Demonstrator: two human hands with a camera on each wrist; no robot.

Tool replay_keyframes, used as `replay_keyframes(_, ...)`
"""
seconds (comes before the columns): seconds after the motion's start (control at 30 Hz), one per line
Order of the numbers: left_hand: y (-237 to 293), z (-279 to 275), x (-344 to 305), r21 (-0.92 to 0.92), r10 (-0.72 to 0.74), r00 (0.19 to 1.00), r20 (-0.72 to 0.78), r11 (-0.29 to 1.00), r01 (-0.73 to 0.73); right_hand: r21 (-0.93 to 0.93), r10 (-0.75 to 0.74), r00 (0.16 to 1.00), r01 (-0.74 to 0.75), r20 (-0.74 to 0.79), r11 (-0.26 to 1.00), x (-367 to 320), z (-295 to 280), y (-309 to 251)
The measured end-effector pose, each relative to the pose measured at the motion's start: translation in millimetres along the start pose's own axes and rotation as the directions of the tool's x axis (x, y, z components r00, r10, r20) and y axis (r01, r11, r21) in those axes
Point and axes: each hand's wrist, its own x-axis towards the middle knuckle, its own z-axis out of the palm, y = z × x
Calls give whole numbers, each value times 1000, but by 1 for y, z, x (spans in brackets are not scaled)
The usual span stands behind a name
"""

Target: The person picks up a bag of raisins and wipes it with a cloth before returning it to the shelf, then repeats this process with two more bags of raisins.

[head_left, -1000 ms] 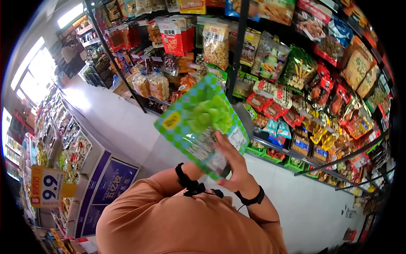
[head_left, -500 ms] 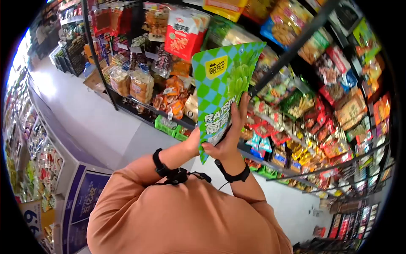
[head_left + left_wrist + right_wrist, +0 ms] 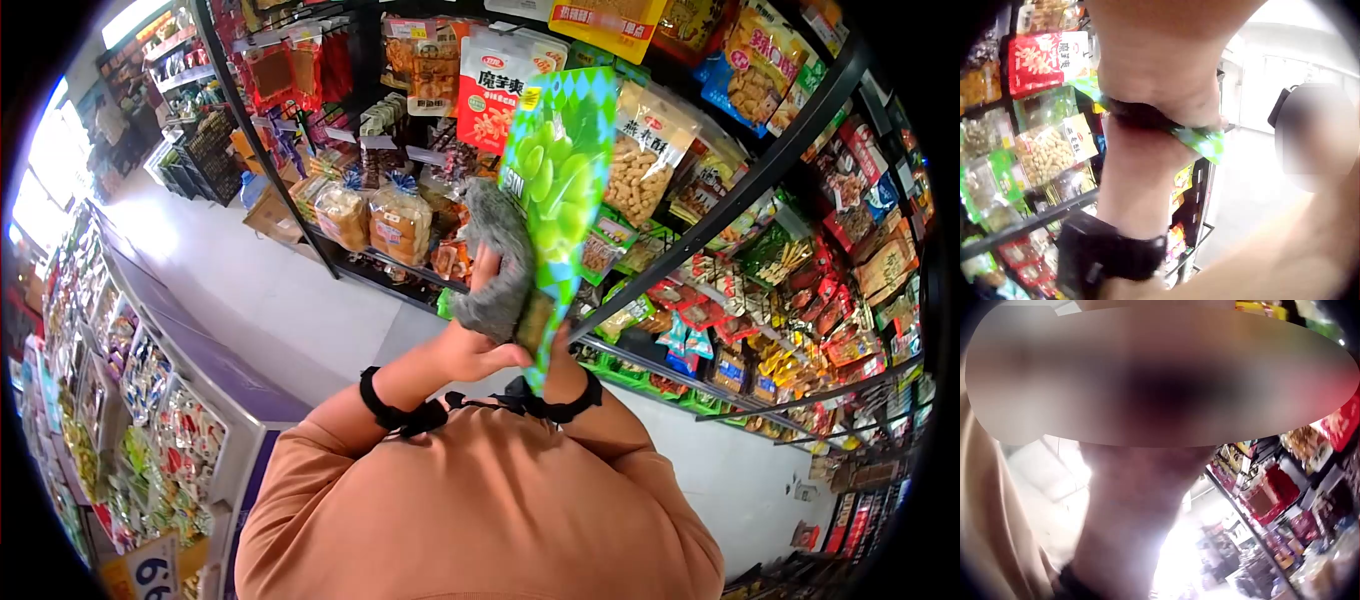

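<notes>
Green raisin pouch [image 3: 555, 190] now edge-on in left hand [image 3: 475, 350]

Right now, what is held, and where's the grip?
A green snack bag, grip at its lower end by the right hand; the left hand holds a grey cloth against it.

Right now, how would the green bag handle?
The green bag seems stiff: gripped at its bottom, it stands up, even with the left hand holding a grey cloth against it. Likely light, held high. Glossy film may slip.
</notes>
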Motion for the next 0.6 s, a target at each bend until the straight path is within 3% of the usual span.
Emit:
replay_keyframes(0.03, 2, -7, 10, 228, 187, 976, -112, 961, -158, 199, 279, 939, -240, -201, 950, 1, 16, -18)
replay_keyframes(0.07, -9, -18, 8, 402, 248, 967, -66, 893, -202, 204, 281, 937, -239, -209, 949, 1, 7, -10)
replay_keyframes(0.13, -21, -32, 11, 623, 330, 944, -22, 742, -245, 615, 327, 945, -264, 10, 743, -3, -32, 18)
replay_keyframes(0.17, -22, -40, 7, 675, 281, 960, 16, 705, -217, 771, 307, 945, -279, 113, 573, -4, -42, 25)
replay_keyframes(0.27, -19, -52, 4, 632, 311, 950, 27, 731, -257, 719, 444, 896, -293, -25, 631, -6, -36, 15)
replay_keyframes(0.33, -17, -64, -5, 565, 271, 962, 27, 790, -238, 702, 315, 934, -336, 166, 627, 5, -18, -4)
replay_keyframes(0.43, -24, -79, -21, 486, 226, 974, -20, 854, -188, 706, 139, 917, -379, 374, 598, 8, -9, 10)
replay_keyframes(0.5, -21, -84, -30, 448, 201, 978, -52, 880, -157, 686, 168, 900, -417, 402, 596, 5, -4, 18)
replay_keyframes(0.57, -13, -81, -31, 402, 182, 980, -79, 906, -136, 697, 183, 941, -335, 286, 634, 6, 9, 19)
replay_keyframes(0.6, -8, -77, -31, 409, 156, 986, -60, 905, -118, 764, 107, 944, -316, 312, 563, 10, 12, 19)
